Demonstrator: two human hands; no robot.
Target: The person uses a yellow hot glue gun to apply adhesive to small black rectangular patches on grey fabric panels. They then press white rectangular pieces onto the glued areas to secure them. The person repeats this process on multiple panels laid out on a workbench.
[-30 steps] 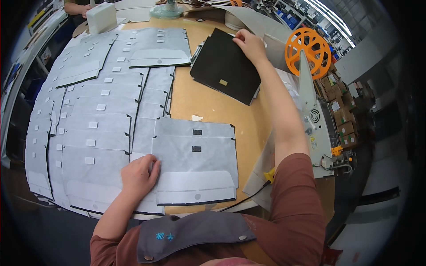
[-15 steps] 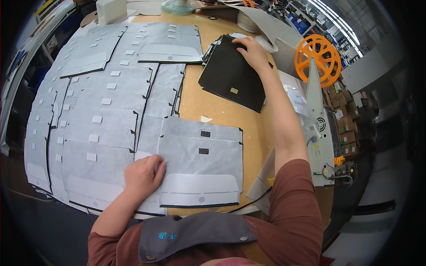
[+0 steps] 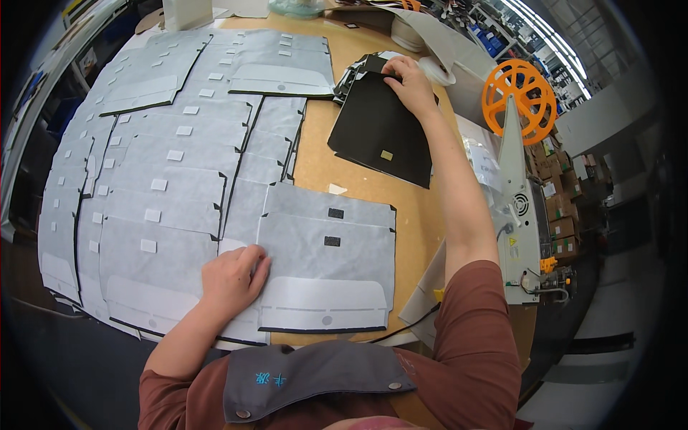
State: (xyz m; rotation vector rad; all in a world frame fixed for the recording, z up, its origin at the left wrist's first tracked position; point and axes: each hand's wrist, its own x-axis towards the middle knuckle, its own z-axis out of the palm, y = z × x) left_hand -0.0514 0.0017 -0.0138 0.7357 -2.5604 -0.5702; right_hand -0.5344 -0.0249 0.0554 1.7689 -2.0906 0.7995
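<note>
My right hand (image 3: pixel 411 86) reaches to the far side of the table. Its thumb and fingers pinch the far edge of the top black panel (image 3: pixel 380 118) on a stack, and that edge is raised a little. A small tan patch (image 3: pixel 386 155) marks the panel's near part. My left hand (image 3: pixel 233 283) rests with curled fingers on the grey sheets, by the left edge of a grey fabric panel (image 3: pixel 330 261). Its fingertips are partly hidden, and I see nothing in it. That panel has dark patches, a pale pocket band and a black near edge; another lies partly under it.
Overlapping grey panels (image 3: pixel 161 208) with white tabs cover the table's left side. Beyond the black stack is a white roll (image 3: pixel 407 34). At the right stands a pale machine (image 3: pixel 519 229) with an orange reel (image 3: pixel 519 102). A paper scrap (image 3: pixel 337 189) lies on the wooden tabletop (image 3: pixel 351 170).
My right hand has drawn the far edge of the top black panel up slightly, showing more of the stack beneath. My left hand stays in nearly the same place. The whole view has shifted a little.
</note>
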